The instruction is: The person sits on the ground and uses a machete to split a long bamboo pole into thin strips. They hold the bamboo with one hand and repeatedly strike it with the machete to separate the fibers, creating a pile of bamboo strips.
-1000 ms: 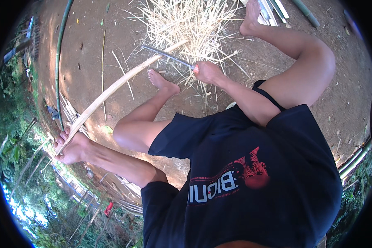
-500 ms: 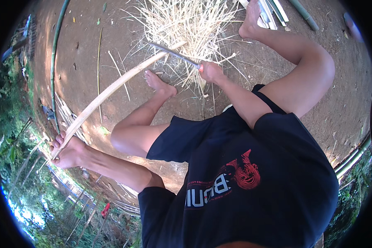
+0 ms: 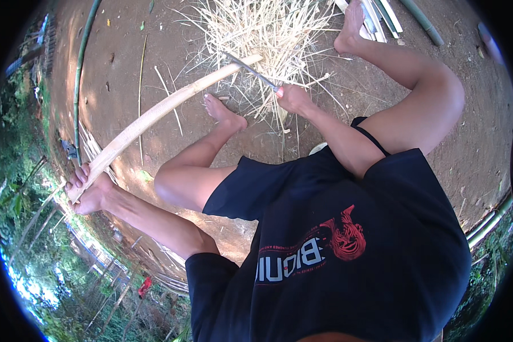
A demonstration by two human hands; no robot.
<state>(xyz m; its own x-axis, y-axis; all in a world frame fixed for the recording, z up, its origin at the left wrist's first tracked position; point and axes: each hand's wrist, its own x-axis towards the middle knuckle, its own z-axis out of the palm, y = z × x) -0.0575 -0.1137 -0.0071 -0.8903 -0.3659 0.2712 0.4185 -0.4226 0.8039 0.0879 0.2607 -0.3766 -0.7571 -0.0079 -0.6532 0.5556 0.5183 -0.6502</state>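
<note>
My left hand, at the far left, is closed around the near end of a long pale bamboo strip. The strip slants up to the right, and its far end lies over a heap of shavings. In my right hand is a knife with a reddish handle, mostly covered by my fingers. Its narrow blade crosses the strip close to the far end. Whether the edge touches the wood I cannot tell.
My bare feet flank the shavings on the dirt ground. A green bamboo pole lies at left, another at upper right beside several split pieces. More strips lie near my left hand, with greenery beyond.
My left hand has risen a little with the bamboo strip's near end. The knife blade has shifted slightly right, toward the strip's far end; my right hand has barely moved.
</note>
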